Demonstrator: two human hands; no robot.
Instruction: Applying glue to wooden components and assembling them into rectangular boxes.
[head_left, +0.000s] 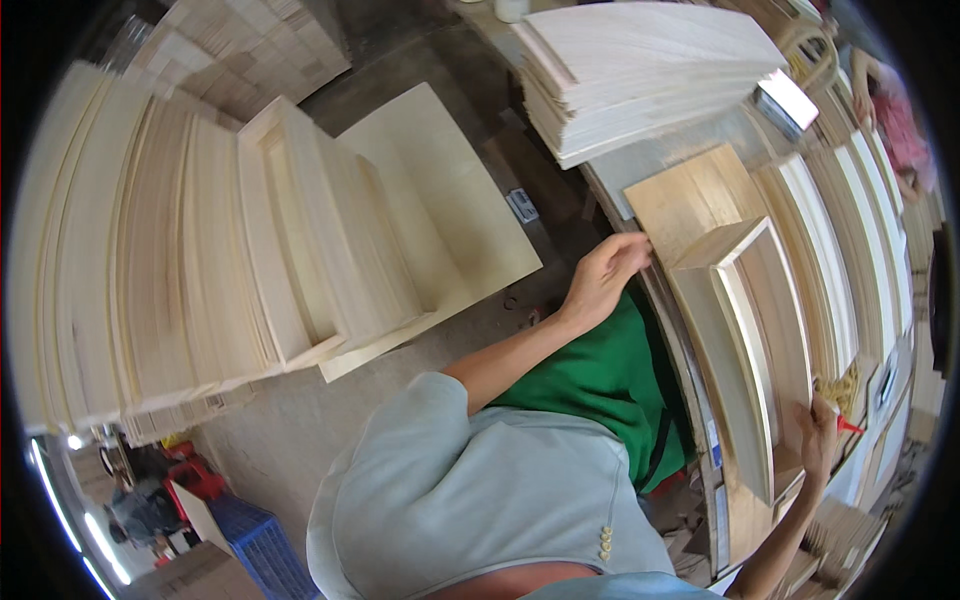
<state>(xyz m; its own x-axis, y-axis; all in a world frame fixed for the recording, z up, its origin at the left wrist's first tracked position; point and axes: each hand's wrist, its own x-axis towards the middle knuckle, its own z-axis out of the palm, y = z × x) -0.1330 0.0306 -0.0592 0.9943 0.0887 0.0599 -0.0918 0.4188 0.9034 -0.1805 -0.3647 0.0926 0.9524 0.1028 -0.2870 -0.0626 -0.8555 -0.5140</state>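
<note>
Right grip [818, 435] clasps wooden box [725, 360] by its wall, toward nearer end; left grip [608, 275], blurred, by edge of brown board [690, 195]: can't tell whether it holds anything. I judge box light, stiff, thin-edged; best taken by 2 opposite walls. Box lies over board on worktop [655, 160], right of left grip.

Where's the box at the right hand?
The box is at the right of the head view, over the bench, between the green apron and stacked boards.

R hand [818, 437] on wdn box [728, 370], L hand [603, 274] nr board [690, 200]
</note>
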